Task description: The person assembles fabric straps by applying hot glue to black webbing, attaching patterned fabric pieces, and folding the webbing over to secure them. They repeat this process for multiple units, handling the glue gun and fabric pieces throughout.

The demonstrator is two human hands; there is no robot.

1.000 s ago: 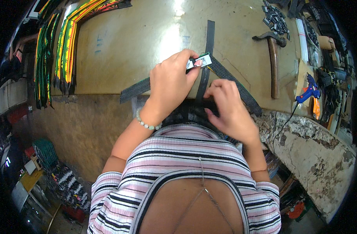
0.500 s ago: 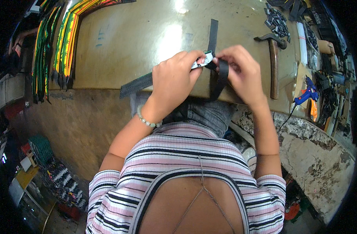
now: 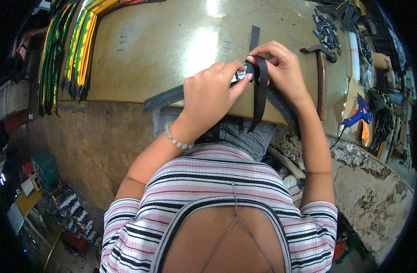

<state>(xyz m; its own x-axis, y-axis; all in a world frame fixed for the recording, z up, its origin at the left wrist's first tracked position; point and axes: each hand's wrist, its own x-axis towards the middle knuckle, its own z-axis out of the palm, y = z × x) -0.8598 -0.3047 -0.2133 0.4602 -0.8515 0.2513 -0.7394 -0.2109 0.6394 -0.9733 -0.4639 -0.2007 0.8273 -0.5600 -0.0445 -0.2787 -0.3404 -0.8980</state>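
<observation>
Over the table's near edge, my left hand (image 3: 209, 89) is closed on a black webbing strap (image 3: 164, 99), whose wide end sticks out to the left of the hand. A small white piece (image 3: 239, 75), perhaps a label, shows at its fingertips. My right hand (image 3: 283, 68) pinches a narrower black strap (image 3: 261, 93) that loops over and hangs down in front of its fingers. Beyond the hands, a flat dark strap end (image 3: 254, 38) points away across the table. Another length of dark webbing (image 3: 283, 107) drops past the right wrist. The fingers partly hide where these pieces meet.
A hammer (image 3: 322, 84) lies right of my hands on the worn table (image 3: 149, 54). Farther right are a pile of small black pieces (image 3: 327, 31), white sticks (image 3: 353, 48) and a blue glue gun (image 3: 359, 113) with a cord. Colourful patterned straps (image 3: 83, 48) hang over the left edge.
My right hand has moved slightly up, drawing the narrow strap into a longer hanging loop. More dark webbing now shows beside the right wrist. My left hand keeps its hold, its thumb now farther forward.
</observation>
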